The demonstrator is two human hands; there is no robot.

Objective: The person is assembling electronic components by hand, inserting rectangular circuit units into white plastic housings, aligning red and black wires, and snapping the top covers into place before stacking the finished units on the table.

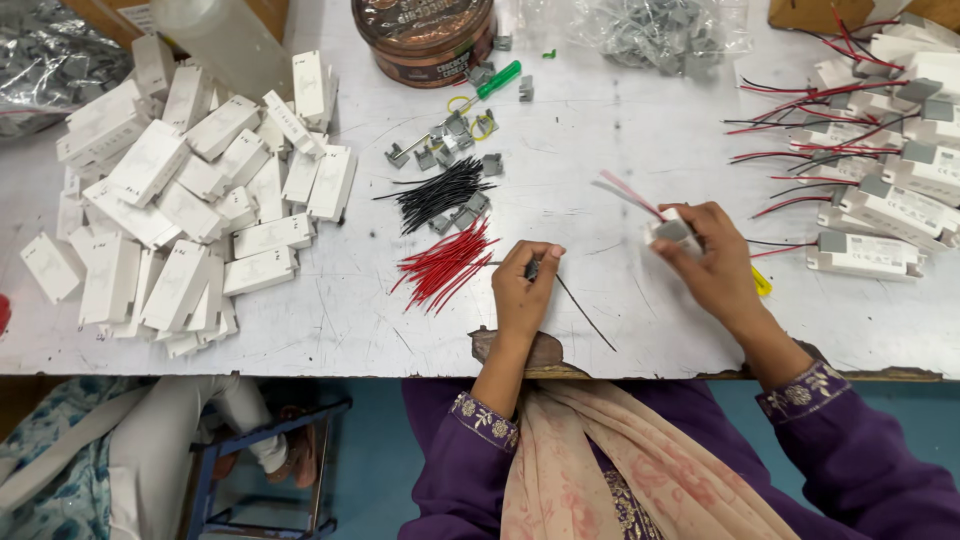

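**benchwatcher:** ok so what's in each hand here? Starting with the grip.

**wirenerd:** Left hand (522, 290) has its fingers curled in, pinching a small grey clip (532, 268) with a thin black wire (585, 315) trailing off toward the near edge of the worktop (620, 150). Right hand (708, 262) is closed around a small white box (672, 232) with a grey end piece, and a red wire (628, 192) sticks out of it up and to the left. That wire looks blurred, fwiw.

**benchwatcher:** and the two hands are touching?

**wirenerd:** Nope, apart, with bare worktop between them. Both sit near the front edge, roughly centre.

**benchwatcher:** what's around them?

**wirenerd:** Just left of the left hand there's a bundle of red wires (445, 265), and right behind that a bundle of black wires (440, 193) with loose grey clips (445, 135) scattered around. A green-handled tool (497, 80) lies beyond the clips, near a round brown tin (425, 35). Far left is a big heap of plain white boxes (190, 190). Far right, a stack of white boxes with wires already on them (880, 180), red and black leads poking out leftward. Something yellow (762, 282) peeks out just beside the right wrist, can't tell what. Clear bag of grey parts (660, 30) at the back.
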